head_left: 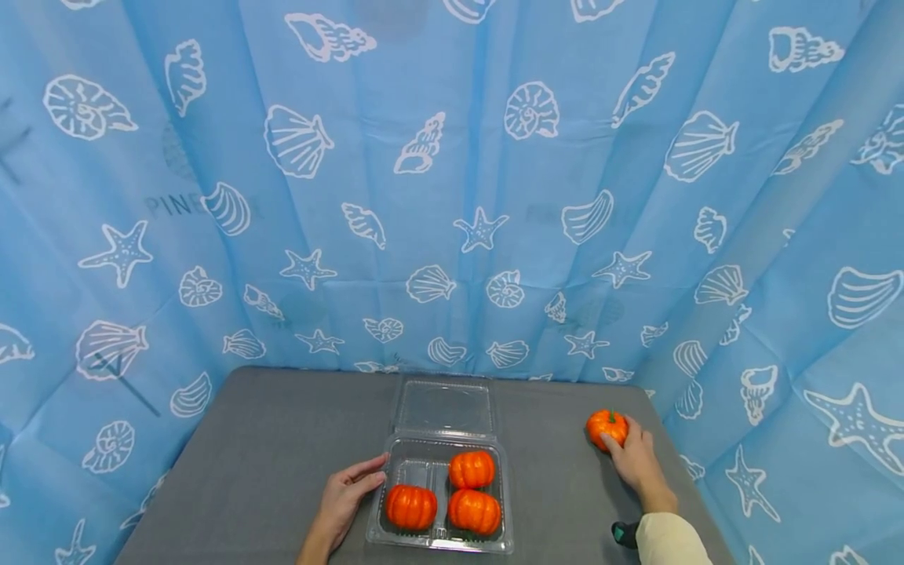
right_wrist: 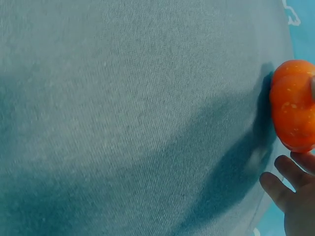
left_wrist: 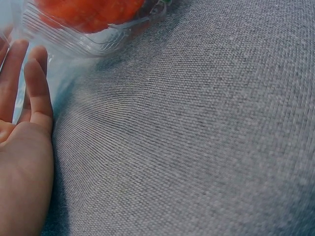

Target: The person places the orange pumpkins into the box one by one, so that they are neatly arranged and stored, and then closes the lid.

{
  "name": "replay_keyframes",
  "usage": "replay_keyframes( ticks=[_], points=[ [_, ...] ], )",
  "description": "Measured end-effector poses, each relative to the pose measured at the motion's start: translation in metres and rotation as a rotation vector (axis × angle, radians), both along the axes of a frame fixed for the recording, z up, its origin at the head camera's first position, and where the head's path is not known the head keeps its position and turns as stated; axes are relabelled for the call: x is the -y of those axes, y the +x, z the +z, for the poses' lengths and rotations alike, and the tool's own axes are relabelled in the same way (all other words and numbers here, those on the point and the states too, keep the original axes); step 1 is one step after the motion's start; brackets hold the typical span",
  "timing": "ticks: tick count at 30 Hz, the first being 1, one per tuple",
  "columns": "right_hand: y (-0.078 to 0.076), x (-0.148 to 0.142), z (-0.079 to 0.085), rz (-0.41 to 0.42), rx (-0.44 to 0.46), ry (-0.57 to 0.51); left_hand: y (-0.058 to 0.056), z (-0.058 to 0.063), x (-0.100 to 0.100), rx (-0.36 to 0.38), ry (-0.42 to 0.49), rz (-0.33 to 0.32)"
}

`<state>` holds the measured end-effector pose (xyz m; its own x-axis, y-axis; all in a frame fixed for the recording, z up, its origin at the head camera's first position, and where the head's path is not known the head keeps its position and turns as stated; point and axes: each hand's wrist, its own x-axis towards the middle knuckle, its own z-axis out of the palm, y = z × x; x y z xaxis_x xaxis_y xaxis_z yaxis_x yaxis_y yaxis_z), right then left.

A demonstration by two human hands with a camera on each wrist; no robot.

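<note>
At the table's right side my right hand [head_left: 639,461] grips a small orange toy pumpkin [head_left: 605,428] with a green stem, thumb on its near side and fingers round the right. The right wrist view shows this pumpkin [right_wrist: 291,108] beside its shadow on the cloth. A clear plastic clamshell container [head_left: 441,544] lies with its lid folded back. Three more pumpkins sit inside: one at the front left [head_left: 411,507], one at the front right [head_left: 475,512], one at the back right [head_left: 472,469]. My left hand [head_left: 344,499] has its extended fingers at the container's left edge.
The clear lid [head_left: 445,408] lies flat behind the container. A grey cloth covers the table [head_left: 282,439]. Blue curtains [head_left: 452,188] with white shell prints stand along the back and sides. A dark band [head_left: 625,535] shows at the right wrist.
</note>
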<state>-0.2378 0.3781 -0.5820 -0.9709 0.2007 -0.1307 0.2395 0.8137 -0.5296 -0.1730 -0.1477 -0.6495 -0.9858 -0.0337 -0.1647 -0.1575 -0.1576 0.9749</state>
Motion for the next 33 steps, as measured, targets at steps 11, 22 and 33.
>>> replay_keyframes(
  ticks=[11,22,33],
  points=[
    [-0.005,0.017,0.010,-0.002,-0.127,-0.080,0.000,0.001,0.001,-0.014,-0.004,0.013],
    [-0.001,0.036,0.020,0.054,-0.179,-0.105,-0.001,-0.002,0.000,-0.015,0.027,0.007],
    [0.000,0.052,0.035,0.114,-0.314,-0.127,-0.002,0.001,-0.001,0.020,-0.025,0.010]
  ],
)
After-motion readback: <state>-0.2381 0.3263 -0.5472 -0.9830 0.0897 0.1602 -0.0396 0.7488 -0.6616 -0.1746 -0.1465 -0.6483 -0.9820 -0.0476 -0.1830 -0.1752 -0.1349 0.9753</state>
